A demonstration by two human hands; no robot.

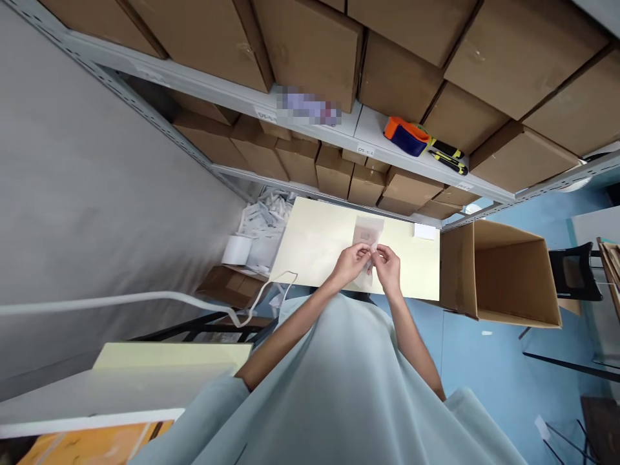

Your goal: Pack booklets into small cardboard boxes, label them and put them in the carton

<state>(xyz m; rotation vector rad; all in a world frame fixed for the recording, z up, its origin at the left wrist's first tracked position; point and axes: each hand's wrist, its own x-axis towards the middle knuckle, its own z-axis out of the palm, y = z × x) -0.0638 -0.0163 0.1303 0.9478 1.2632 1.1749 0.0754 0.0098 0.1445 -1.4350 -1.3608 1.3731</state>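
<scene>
Shirt (pixel 353 381) nearest; left fingers (pixel 361 249), right fingers (pixel 383 252) pinching translucent bag (pixel 369 228); open carton (pixel 456 271) beside table (pixel 310 245), shelved boxes (pixel 334 171) beyond.

Over the table (pixel 310 242), fingers (pixel 359 249) partly hide the middle of the bag (pixel 369 227); beyond it, a purple item (pixel 310 108) is blurred, upper boxes (pixel 411 26) cut off by the top edge

shelf (pixel 317 135): brown boxes (pixel 310 48) | right: open carton (pixel 458 274) | left: white cable (pixel 159 296)
</scene>
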